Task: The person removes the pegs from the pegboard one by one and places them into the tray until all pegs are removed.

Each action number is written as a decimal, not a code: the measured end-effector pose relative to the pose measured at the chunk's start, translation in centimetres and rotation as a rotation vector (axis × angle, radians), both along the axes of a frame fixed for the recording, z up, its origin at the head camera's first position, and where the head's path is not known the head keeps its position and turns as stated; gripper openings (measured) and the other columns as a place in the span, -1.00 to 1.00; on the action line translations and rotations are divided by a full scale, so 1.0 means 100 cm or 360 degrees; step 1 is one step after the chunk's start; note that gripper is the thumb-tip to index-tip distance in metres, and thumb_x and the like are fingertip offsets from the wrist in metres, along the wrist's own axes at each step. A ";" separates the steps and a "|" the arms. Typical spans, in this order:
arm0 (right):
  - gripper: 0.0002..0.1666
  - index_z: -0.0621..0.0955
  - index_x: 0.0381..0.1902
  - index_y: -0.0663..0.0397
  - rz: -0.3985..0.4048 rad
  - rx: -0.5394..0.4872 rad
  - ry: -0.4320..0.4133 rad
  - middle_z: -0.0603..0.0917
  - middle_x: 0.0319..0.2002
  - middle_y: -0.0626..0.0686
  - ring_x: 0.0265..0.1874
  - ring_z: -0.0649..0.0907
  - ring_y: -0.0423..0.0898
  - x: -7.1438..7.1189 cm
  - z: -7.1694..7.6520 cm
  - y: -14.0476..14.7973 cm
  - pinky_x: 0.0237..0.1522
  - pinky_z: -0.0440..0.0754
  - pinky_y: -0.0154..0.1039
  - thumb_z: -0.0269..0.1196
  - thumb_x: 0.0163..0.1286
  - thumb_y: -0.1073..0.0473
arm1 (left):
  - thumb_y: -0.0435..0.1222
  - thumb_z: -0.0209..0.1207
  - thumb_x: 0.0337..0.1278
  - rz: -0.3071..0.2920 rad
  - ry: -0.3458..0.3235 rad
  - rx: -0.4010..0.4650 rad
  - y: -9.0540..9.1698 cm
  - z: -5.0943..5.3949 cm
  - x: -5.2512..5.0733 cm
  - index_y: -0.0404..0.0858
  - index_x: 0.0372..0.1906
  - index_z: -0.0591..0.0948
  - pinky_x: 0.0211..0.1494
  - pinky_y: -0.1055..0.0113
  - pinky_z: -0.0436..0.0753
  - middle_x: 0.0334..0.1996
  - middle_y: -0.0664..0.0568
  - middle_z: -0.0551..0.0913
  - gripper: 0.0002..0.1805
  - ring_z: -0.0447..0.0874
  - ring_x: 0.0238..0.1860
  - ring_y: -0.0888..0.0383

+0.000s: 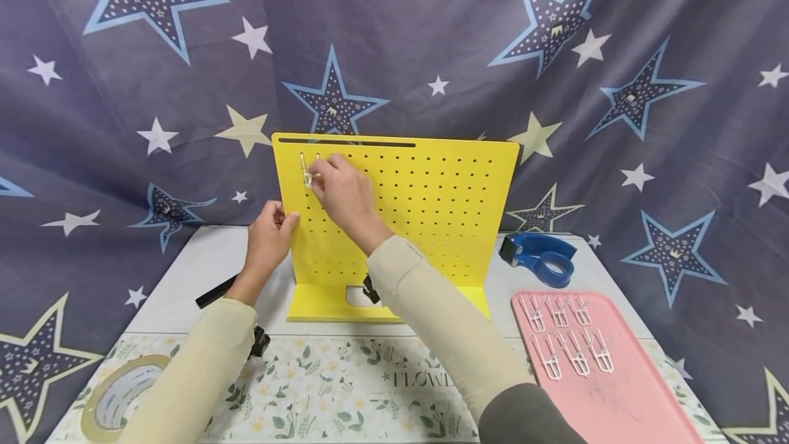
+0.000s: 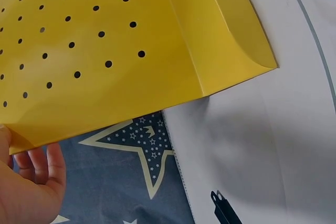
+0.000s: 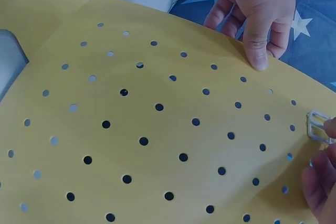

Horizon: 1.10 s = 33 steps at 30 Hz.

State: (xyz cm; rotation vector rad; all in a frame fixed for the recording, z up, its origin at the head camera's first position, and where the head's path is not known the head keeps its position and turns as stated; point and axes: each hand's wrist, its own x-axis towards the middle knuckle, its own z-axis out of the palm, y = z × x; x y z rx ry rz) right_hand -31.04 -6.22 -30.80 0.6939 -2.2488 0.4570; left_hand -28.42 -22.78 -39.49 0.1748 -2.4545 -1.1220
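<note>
A yellow pegboard [image 1: 431,205] with rows of round holes stands upright on a folded base. My left hand [image 1: 268,242] grips its left edge, thumb on the front face and fingers behind, as the right wrist view also shows. Near the board's upper left corner, my right hand [image 1: 346,194] pinches a white wire hook [image 1: 306,175] between thumb and fingers. The hook lies against the front of the board, its prongs pointing up by the top row of holes. Whether its ends sit inside the holes I cannot tell; my fingers cover part of it.
On the right, a pink tray [image 1: 635,406] carries several more white wire hooks [image 1: 578,355]. Behind it sits a blue tape dispenser [image 1: 542,255]. A tape roll [image 1: 95,399] lies at the front left, and a black bar-like object [image 1: 216,291] is beside my left wrist. A star-patterned curtain [image 1: 394,40] hangs behind.
</note>
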 end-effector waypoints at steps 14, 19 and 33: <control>-0.83 0.75 -0.11 -0.27 -0.0042 -0.0003 0.0034 0.66 -0.25 -0.16 -0.54 0.52 -0.25 0.002 0.001 0.000 -0.52 0.47 -0.41 0.24 0.49 0.08 | -0.12 0.10 0.52 0.0018 0.0001 -0.0003 0.001 0.001 0.000 -0.29 -0.02 0.44 -0.07 0.14 0.52 -0.17 -0.16 0.60 -0.71 0.61 -0.11 -0.08; -0.85 0.75 -0.10 -0.27 -0.0010 -0.0016 0.0081 0.68 -0.24 -0.15 -0.55 0.54 -0.25 0.004 0.002 0.001 -0.54 0.49 -0.40 0.25 0.49 0.06 | -0.13 0.11 0.52 0.0028 -0.0003 -0.0003 0.001 0.002 0.001 -0.28 -0.02 0.44 -0.07 0.14 0.53 -0.17 -0.15 0.61 -0.72 0.61 -0.11 -0.07; -0.91 0.78 -0.22 -0.22 0.0108 -0.0056 0.0214 0.74 -0.26 -0.15 -0.36 0.70 -0.25 0.016 0.008 0.029 -0.39 0.61 -0.40 0.35 0.39 0.12 | -0.13 0.11 0.51 0.0018 -0.0002 0.0003 0.001 0.000 0.001 -0.29 -0.01 0.44 -0.07 0.14 0.54 -0.16 -0.16 0.61 -0.71 0.62 -0.09 -0.09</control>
